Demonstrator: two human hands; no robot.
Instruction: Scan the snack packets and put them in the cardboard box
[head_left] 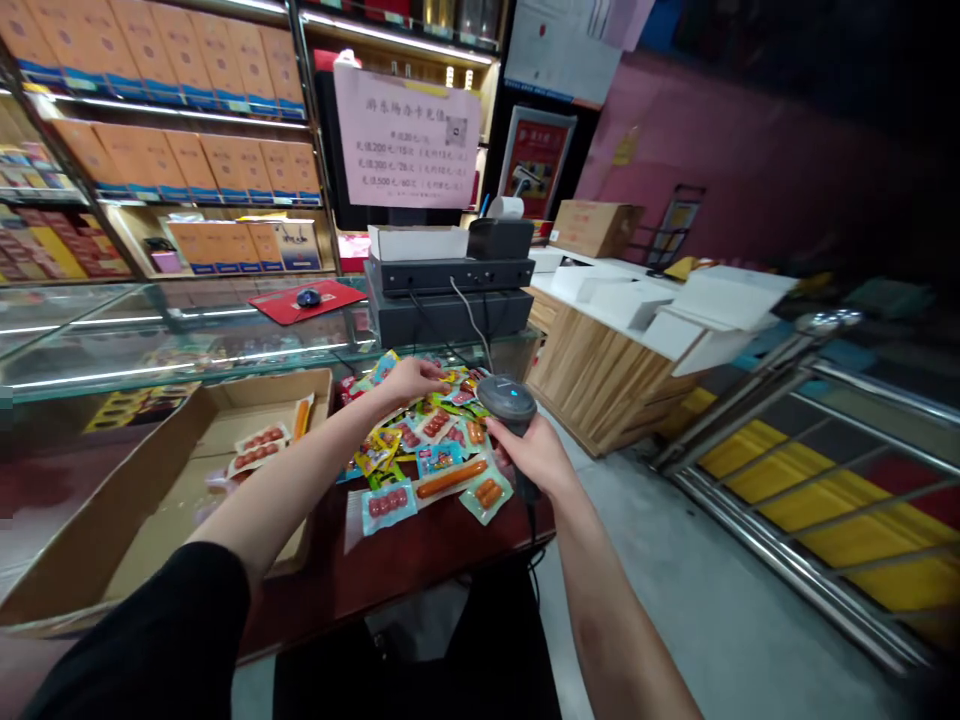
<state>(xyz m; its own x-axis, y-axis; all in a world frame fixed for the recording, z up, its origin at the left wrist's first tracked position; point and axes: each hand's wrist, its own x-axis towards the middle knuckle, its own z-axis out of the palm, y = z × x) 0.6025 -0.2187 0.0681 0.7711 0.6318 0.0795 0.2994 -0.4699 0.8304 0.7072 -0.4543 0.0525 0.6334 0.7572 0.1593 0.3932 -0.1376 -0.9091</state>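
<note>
My right hand (536,452) is wrapped round the handle of a dark barcode scanner (507,398), its head tilted over the right side of a pile of packaged snacks. My left hand (411,382) reaches over the back of the pile, fingers bent and slightly apart at the colourful packets (381,450); I see nothing lifted in it. Along the pile's front lie a packet of red sausage beads (388,505), a long wrapped sausage (452,478) and a packet of short orange sausages (487,492). More sausage packets (259,447) lie in a shallow cardboard box (161,510) at left.
The pile lies on a dark red counter (352,575). Behind it stand a cash drawer (450,315) with cables and a sign-covered monitor (409,140). A mouse (308,298) rests on a red mat (285,305) on the glass showcase. A metal railing (795,500) runs at right.
</note>
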